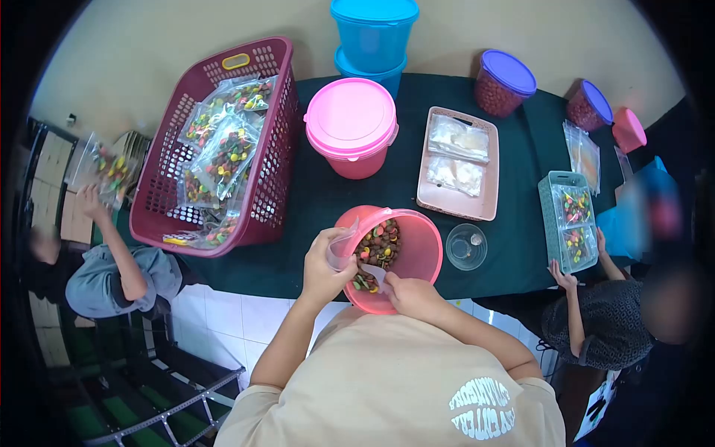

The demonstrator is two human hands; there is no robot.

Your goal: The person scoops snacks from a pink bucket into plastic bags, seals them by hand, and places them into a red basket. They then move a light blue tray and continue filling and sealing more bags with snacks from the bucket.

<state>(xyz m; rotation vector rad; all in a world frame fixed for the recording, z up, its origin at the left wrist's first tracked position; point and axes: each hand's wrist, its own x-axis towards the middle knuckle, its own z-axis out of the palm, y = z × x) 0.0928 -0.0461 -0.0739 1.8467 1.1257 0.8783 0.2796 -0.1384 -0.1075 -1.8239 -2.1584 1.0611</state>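
Right in front of my body, a pink bucket (426, 246) holds brown, yellow, green and pink candies (379, 249). My left hand (325, 267) is at the bucket's left rim, fingers closed on a clear plastic bag (342, 252). Over the candies, my right hand (414, 296) reaches in from the near right rim and grips a translucent, scoop-like piece of plastic (377, 276). Its tip lies among the candies, and my fingers partly cover it.
A maroon basket (272, 160) of filled candy bags stands left. Behind the bucket are a pink lidded tub (351, 119), blue tubs (375, 33) and a tray (456, 205) of packets. A glass bowl (467, 247) sits right. One person holds a candy bag (110, 171); another holds a green basket (553, 223).
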